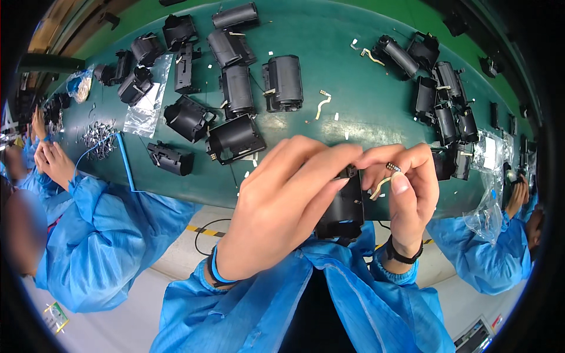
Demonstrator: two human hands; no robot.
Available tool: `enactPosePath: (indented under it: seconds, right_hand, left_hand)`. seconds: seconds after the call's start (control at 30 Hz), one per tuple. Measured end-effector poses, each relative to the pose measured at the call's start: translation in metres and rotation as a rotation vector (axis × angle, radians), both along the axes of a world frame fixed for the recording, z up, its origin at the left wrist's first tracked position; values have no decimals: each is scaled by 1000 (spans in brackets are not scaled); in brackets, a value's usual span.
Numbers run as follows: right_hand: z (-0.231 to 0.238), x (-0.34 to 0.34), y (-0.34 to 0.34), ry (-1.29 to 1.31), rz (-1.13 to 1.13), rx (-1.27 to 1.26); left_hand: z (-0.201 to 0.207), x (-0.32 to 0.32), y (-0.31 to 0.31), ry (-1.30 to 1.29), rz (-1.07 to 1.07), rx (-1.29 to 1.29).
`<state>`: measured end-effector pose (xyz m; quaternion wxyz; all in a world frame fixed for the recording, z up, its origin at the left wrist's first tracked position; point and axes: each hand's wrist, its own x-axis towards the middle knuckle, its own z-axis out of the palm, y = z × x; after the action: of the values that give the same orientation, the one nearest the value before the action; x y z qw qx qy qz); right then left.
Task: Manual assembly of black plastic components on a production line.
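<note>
Just beyond the table's near edge, a black plastic housing (343, 206) sits between my hands. My left hand (282, 200) closes on it from above, its fingers bent around the upper end, where they hide part of it. The right hand (409, 188) pinches a small flex cable (381, 187) between thumb and forefinger; the gold contacts at its end show beside the thumb, and its pale strip hangs below. The fingertips of both hands come close together at the housing's top. A similar loose flex cable (322, 105) lies on the green table (353, 70) farther off.
Several black housings (282, 82) lie at the left and middle, more (450, 123) at the right. Plastic bags (144, 112) and a pile of small metal parts (100, 135) are on the left. Co-workers in blue sleeves (112, 235) sit on both sides.
</note>
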<state>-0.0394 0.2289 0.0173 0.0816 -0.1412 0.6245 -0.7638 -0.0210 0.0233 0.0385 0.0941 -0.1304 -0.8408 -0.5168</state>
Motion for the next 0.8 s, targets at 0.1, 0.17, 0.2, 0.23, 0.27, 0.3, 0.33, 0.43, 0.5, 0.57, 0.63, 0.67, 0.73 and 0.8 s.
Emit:
enactPosePath:
  seconds: [0.1,0.17,0.2,0.23,0.27,0.3,0.33,0.43,0.5,0.57,0.63,0.67,0.73,0.8]
  right_hand:
    - [1,1,-1,10,14,9]
    - [5,2,-3,39,-57,-15]
    - [5,1,-3,38,-58,-12]
    - [4,-2,-3,94,27,-41]
    - [3,-3,-3,151,110,-69]
    - [4,-4,-2,152,108,-66]
    - [5,-4,-1,155,138,-52]
    - [7,-8,4,194,221,18]
    - [13,-10,8,187,273,92]
    - [17,-8,6,102,320,138]
    - [12,-8,2,140,293,125]
    - [9,-8,2,177,256,118]
    - [7,-5,3,200,233,130]
    - [7,0,-1,56,46,-35]
  left_hand:
    - [6,0,-2,32,7,-19]
    - [6,3,-3,-12,9,3]
    - [6,4,-3,-53,9,24]
    - [4,1,-10,-23,-81,-40]
    - [5,0,-11,-22,-84,-37]
    - [6,-1,-11,-76,-95,-7]
    - [7,-1,-11,-130,-107,22]
    - [3,-2,-17,-174,-129,25]
    - [1,-1,-17,-204,-137,58]
    - [0,-1,-16,-362,-135,277]
    - [-3,1,-19,-347,-130,251]
    - [-4,0,-19,-331,-135,231]
    - [-4,2,-16,-261,20,258]
    - [1,5,-15,-39,342,117]
